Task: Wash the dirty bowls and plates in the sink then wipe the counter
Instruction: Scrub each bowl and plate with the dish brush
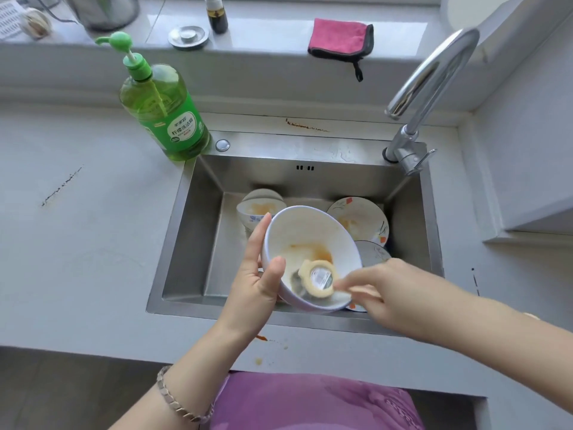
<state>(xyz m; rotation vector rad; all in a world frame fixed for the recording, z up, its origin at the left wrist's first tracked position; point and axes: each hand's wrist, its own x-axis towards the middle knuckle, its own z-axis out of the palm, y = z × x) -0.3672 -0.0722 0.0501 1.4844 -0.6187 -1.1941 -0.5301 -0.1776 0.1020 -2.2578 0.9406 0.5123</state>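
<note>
Stained white bowl (310, 234) tilted above the sink (198, 231); another bowl (257, 209) and plates (362, 221) inside.

The grey counter (77, 243) surrounds the steel sink (198, 243). At the sink's far-left corner stands a green dish-soap bottle (167, 119) (pump top). Brown streaks (307, 127) mark the counter behind the sink, and orange drips (263, 346) lie before it.

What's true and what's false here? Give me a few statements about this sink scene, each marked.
1. The left hand holds the bowl. True.
2. Water runs from the tap. False: no water is running.
3. A pink cloth lies on the ledge. True.
4. The soap bottle stands in the sink. False: the soap bottle stands on the counter beside the sink.
5. The right hand holds a scrubber inside the bowl. True.
</note>
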